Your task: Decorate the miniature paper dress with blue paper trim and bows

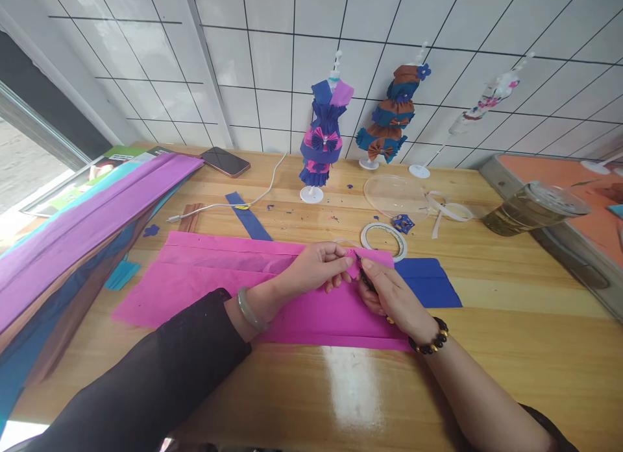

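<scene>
Between the fingertips of my left hand (318, 267) is a small piece of pink paper (352, 268). My right hand (392, 293) grips a pair of small dark scissors (366, 281), their tips against the edge of that piece. The fingers hide most of the handles. Beneath both hands lies a large folded sheet of pink crepe paper (311, 319). A dark blue paper piece (431, 283) shows past its right end. Just beyond my right hand a roll of white tape (401, 243) lies flat, with a crumpled blue scrap (403, 224) touching or close to it.
Paper-dressed doll figures, one blue and pink (321, 147), one brown and blue (389, 128), stand along the tiled wall. A tilted cup of liquid (530, 209) is at right. Long purple paper strips (97, 212), a phone (226, 161) and a white cable (209, 205) lie left.
</scene>
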A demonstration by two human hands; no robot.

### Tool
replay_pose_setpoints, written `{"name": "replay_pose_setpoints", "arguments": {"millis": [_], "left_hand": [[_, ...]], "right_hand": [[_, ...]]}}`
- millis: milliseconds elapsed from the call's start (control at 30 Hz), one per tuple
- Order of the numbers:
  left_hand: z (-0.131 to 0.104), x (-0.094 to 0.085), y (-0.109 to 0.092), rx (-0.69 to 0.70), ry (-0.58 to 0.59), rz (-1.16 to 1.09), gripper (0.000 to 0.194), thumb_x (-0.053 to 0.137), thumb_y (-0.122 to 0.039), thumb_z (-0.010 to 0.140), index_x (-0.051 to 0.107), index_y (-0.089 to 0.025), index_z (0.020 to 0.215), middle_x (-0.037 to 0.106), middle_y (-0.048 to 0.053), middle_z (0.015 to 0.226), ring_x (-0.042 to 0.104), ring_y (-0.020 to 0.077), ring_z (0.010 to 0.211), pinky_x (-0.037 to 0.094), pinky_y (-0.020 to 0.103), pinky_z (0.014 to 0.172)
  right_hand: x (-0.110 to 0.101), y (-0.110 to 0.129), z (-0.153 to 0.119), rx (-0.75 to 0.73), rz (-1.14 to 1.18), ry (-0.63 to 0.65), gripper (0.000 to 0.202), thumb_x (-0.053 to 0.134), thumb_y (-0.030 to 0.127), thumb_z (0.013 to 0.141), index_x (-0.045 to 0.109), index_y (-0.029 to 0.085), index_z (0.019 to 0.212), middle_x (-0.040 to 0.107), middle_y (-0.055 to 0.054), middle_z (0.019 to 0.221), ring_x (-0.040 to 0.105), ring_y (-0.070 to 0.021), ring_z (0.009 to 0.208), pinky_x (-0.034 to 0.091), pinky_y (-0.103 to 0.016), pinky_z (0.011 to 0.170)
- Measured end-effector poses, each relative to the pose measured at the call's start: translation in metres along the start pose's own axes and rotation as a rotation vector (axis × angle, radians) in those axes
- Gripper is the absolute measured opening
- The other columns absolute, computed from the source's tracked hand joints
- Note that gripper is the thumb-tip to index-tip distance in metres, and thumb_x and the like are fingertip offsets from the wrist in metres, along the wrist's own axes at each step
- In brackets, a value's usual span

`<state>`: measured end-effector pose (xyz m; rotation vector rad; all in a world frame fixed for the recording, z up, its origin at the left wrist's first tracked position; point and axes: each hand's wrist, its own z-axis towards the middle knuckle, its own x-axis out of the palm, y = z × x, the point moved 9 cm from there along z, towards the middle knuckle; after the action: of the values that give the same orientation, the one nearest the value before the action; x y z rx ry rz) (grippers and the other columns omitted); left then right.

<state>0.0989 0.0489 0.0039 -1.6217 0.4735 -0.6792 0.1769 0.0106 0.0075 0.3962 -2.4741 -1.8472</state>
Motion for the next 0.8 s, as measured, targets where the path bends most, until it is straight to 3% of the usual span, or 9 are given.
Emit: {"name": "replay_pose_setpoints", "arguments": {"millis": [800], "left_hand": [[-0.0006, -0.0007, 0.0014, -0.040, -0.027, 0.041, 0.028, 0.058, -0.041, 0.076, 0.053, -0.013, 0.073, 0.055, -0.003, 0.054, 0.045, 0.0043, 0.036, 0.035, 0.016, 0.035]], "right_hand": [[0.0009, -0.0015, -0.0003, 0.009, 0.002, 0.009, 0.043, 0.035, 0.056, 0.086, 0.036, 0.021, 0.061, 0.029, 0.008, 0.044, 0.023, -0.0058, 0.036, 0.021, -0.019, 0.035]]}}
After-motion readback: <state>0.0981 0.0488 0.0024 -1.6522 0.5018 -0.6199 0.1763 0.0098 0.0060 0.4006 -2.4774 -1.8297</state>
